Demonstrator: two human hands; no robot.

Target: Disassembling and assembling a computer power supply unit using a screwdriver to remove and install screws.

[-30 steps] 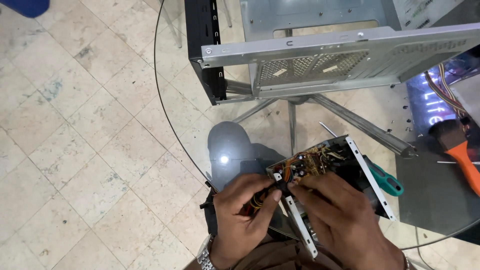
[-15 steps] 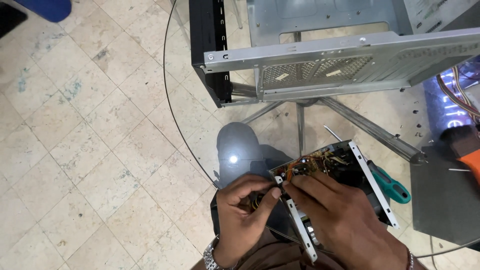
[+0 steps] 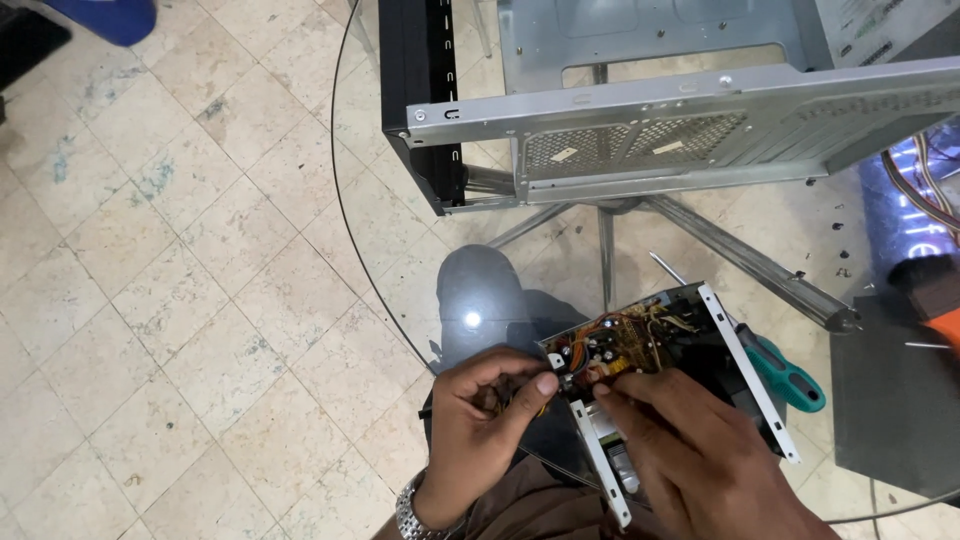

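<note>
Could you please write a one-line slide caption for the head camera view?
Both hands, left hand and right hand, work at an opened power supply unit on a glass table, computer case behind.

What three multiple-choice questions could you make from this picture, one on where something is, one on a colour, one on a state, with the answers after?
1. Where does the screwdriver lie?
A. On the glass table, right of the open power supply unit
B. On the tiled floor
C. Inside the metal computer case

2. What colour is the screwdriver's handle?
A. Red
B. Teal green
C. Yellow

3. In what state is the power supply unit?
A. Sealed in a box
B. Open, its circuit board and wires showing
C. Mounted in the case

Answers:
1 A: it rests on the glass just beyond the unit's white bracket.
2 B: the handle is plainly teal green.
3 B: the board shows, with the left hand and right hand both pinching at the unit's near corner, apart from the computer case.
</note>
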